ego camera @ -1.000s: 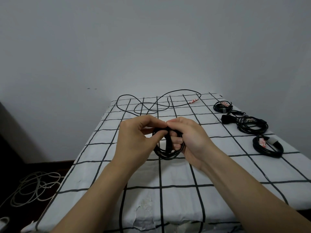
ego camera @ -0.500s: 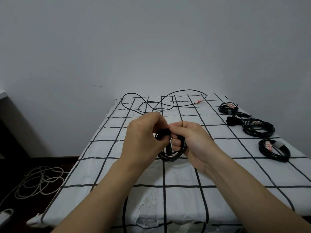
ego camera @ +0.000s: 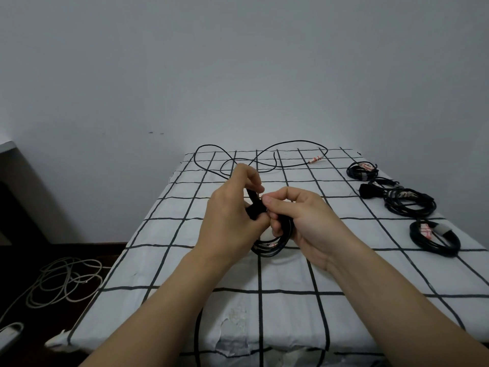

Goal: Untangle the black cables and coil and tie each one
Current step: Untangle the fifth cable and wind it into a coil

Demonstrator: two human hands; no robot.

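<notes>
Forearms enter from 7 and 5 o'clock; left hand (ego camera: 232,215) and right hand (ego camera: 307,221) meet, fingers curled round the coiled cable (ego camera: 275,248).

Cover of table (ego camera: 291,308) was cloth, white with black grid, matt, lightly creased. Near front edge, patch (ego camera: 232,324) looked worn, flaking. Over table middle, coiled cable (ego camera: 272,250) had smooth black plastic sheath, faint sheen. By far edge, loose cable (ego camera: 291,142) looked thinner, matt black. At right edge, tied coil (ego camera: 436,246) carried grey fabric-like strap (ego camera: 441,229) and red-white paper-like label (ego camera: 424,231). Beyond far edge, wall (ego camera: 238,62) was smooth, matt paint.
</notes>
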